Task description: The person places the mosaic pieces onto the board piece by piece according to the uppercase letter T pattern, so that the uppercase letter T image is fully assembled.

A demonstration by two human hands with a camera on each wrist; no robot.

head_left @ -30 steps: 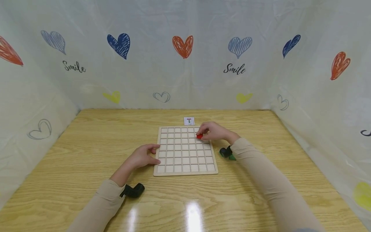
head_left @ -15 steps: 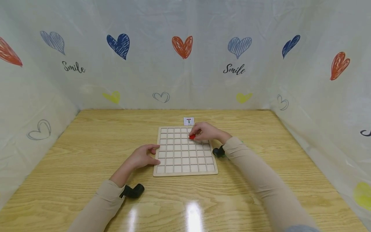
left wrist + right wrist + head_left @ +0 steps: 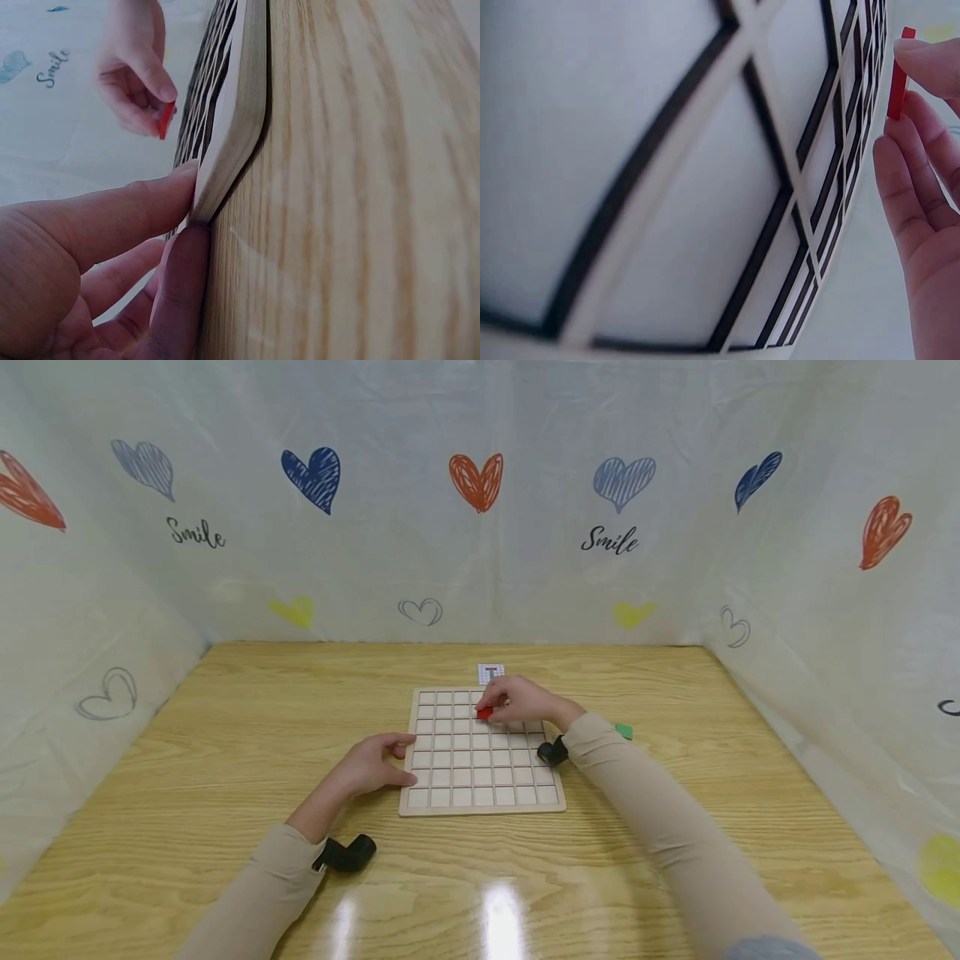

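A pale wooden board with a grid of square recesses lies on the table. My right hand is over its far part, pinching a thin red tile between thumb and fingers. In the right wrist view the red tile stands on edge, apart from the grid. At the board's left edge, my left hand holds the rim, thumb on top near the front corner. A finger lies against the board's side in the left wrist view. The right hand covers some far squares.
A small printed card with a T-shaped pattern on a grid lies just behind the board. To the right, a green tile shows beside the right sleeve. White sheets with hearts surround the table.
The right hand has moved left across the board with the red tile, from the right columns to the middle. A green tile shows beyond the sleeve. The left hand stays at the board's edge.
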